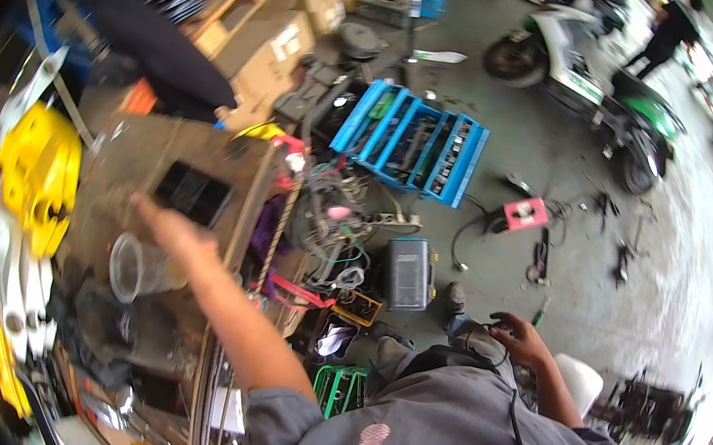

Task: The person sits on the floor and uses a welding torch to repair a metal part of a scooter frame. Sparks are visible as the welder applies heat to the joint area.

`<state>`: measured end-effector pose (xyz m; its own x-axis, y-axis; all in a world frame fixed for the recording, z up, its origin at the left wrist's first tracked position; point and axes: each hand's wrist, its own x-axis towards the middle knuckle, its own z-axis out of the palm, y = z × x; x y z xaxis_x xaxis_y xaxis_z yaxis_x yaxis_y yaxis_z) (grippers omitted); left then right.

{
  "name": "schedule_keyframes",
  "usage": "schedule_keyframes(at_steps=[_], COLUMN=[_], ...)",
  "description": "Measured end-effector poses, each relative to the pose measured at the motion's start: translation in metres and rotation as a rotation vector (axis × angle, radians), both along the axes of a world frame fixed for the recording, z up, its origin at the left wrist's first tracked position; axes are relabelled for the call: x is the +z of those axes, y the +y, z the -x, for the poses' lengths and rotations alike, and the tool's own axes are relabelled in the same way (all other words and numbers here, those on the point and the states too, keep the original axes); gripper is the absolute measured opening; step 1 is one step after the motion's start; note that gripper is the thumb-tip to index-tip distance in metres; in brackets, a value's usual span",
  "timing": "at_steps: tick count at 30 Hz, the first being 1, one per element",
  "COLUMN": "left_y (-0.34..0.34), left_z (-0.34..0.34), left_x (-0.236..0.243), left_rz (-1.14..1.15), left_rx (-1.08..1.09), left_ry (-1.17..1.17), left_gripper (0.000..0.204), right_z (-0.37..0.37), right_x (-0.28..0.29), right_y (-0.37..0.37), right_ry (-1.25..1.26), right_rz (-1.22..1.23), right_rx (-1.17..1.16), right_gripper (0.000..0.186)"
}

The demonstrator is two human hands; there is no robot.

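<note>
My left hand reaches out over the brown worktop, blurred by motion, with at least one finger stretched forward and nothing visible in it. Just beyond it lies a black smartphone, face up. Close to the wrist is a clear plastic cup, tilted, its far side partly covered by my arm. Down at my right side, my right hand hangs near my thigh with fingers loosely bent and apart. A dark cable runs close to those fingers; no grip on it shows.
A blue cantilever toolbox stands spread on the floor, with tangled wires and a grey case nearby. A red device lies farther right. Yellow panels line the left. Beyond are a motorcycle and another person.
</note>
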<state>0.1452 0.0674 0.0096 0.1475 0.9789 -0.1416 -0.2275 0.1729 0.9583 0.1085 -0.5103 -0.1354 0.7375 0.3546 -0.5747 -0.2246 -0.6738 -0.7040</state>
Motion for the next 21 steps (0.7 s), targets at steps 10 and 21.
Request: schedule_keyframes(at_steps=[10, 21], left_y=[-0.104, -0.616], left_z=[0.032, -0.112], left_x=[-0.060, -0.343], left_rz=[-0.866, -0.445], left_rx=[0.303, -1.695], left_ry=[0.475, 0.761], left_gripper=[0.056, 0.043], right_z=[-0.024, -0.050], right_x=[-0.045, -0.077], right_y=[-0.186, -0.467], right_ry=[0.009, -0.003], right_rz=[-0.169, 0.015], right_rx=[-0.465, -0.878], right_gripper=[0.050, 0.048])
